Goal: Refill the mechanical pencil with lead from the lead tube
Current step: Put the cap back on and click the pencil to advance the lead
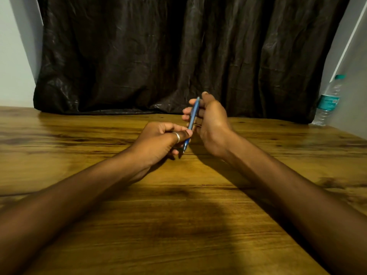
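A blue mechanical pencil (193, 116) is held nearly upright over the middle of the wooden table (79, 155), its tip pointing down toward me. My right hand (210, 124) wraps around the pencil's upper barrel, fingers curled on it. My left hand (160, 141), with a silver ring on one finger, pinches the lower end near the tip. No lead tube is visible; whether either hand hides it I cannot tell.
A dark crumpled curtain (178, 56) hangs behind the table's far edge. A clear plastic water bottle (328, 102) with a teal cap and label stands at the far right, by the wall.
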Demonstrator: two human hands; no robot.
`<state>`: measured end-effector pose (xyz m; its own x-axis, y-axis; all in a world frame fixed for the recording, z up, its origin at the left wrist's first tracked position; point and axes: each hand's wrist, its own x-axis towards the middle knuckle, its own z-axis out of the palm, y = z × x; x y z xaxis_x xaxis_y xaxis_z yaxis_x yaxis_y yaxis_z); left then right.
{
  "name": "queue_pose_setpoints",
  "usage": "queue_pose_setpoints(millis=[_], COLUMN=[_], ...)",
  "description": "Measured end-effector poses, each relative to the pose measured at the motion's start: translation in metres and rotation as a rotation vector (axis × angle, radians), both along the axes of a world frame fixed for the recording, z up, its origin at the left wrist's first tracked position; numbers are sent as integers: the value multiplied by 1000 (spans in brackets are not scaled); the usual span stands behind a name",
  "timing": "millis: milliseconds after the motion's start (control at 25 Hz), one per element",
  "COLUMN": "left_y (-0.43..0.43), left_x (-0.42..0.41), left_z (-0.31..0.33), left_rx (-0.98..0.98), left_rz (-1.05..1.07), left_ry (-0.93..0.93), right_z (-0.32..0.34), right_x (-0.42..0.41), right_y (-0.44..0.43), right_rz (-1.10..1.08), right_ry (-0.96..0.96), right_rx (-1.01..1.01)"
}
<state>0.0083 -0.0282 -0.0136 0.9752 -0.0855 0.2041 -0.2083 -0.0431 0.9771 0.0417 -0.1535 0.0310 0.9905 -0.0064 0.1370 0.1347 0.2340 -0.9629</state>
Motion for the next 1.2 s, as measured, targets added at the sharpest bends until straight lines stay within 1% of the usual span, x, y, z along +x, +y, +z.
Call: queue_pose_setpoints(millis=[80, 120, 160, 280, 400, 480, 560, 600, 720, 840, 920, 1000, 1200], left_y=[4, 7, 11, 17, 17, 21, 27, 28, 23, 15, 12, 11, 7], left_x=[2, 2, 3, 3, 5, 10, 15, 17, 22, 31, 35, 37, 34], left_z=[4, 5, 7, 8, 10, 14, 21, 25, 34, 39, 38, 35, 28], left_rx=[-36, -40, -36, 9, 113, 318, 588, 711, 999, 1164, 1214, 1213, 1079], left_rz=[71, 97, 103, 86, 95, 132, 178, 180, 125, 91, 101, 114, 169], left_ry=[3, 6, 12, 20, -31, -121, -200, -210, -189, -132, -126, -124, -60], right_z=[-3, -5, -7, -13, -14, -14, -17, -18, -19, -18, -18, -16, -15], right_x=[1, 2, 3, 3, 10, 15, 19, 20, 19, 17, 16, 16, 12], right_y=[0, -1, -2, -4, -8, -12, -16, -18, -21, -23, -23, -23, -22], right_rz=[-47, -55, -48, -11, -8, -62, -120, -130, -143, -149, -154, -149, -125], right_ry=[-136, -189, -225, -258, -229, -203, -197, -189, -198, -182, -164, -154, -124], right_rx=[-310, -421, -487, -540, -501, -549, -675, -737, -928, -993, -1006, -1025, -1102])
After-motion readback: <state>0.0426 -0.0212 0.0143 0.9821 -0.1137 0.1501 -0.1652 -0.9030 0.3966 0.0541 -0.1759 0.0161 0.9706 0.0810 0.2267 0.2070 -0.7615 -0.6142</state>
